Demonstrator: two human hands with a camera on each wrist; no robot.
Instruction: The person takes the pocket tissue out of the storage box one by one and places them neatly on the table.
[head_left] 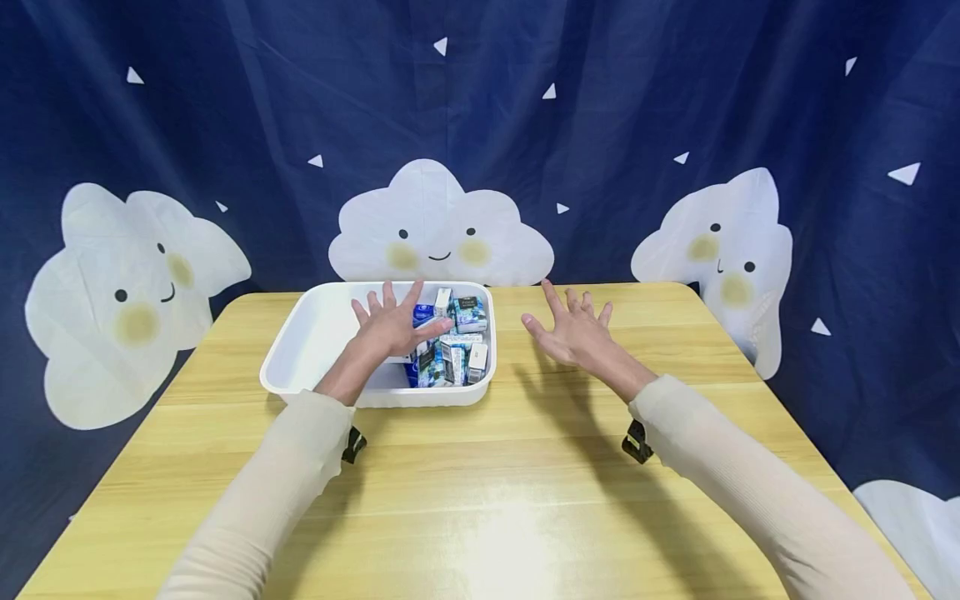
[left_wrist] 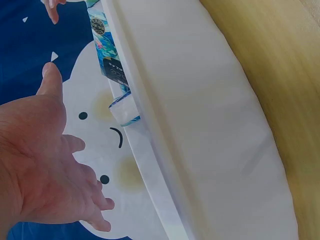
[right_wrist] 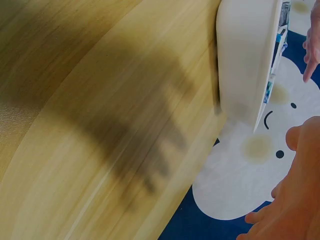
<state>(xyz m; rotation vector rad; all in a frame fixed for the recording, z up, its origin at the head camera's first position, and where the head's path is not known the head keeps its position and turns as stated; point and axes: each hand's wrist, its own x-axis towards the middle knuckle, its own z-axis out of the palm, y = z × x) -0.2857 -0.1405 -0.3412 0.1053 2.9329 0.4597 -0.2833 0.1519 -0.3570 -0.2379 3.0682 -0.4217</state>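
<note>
My left hand point(head_left: 392, 331) hovers over a white plastic basin point(head_left: 303, 342), fingers spread and holding nothing. Several small blue-and-white patterned packs point(head_left: 471, 315) lie heaped in the basin's right half, partly hidden behind that hand. To the right of the basin, my right hand point(head_left: 576, 337) is held above the table with its fingers apart, gripping nothing. In the left wrist view, the left palm point(left_wrist: 40, 165) is beside the basin wall point(left_wrist: 215, 125), and a patterned pack point(left_wrist: 107, 47) shows over the rim. Part of the right hand point(right_wrist: 290, 200) appears in the right wrist view.
The wooden table point(head_left: 480, 475) reaches back to a dark blue curtain point(head_left: 600, 125) printed with white clouds and triangles. The basin stands at the table's far edge, left of the middle. A shadow of the right hand falls on the wood.
</note>
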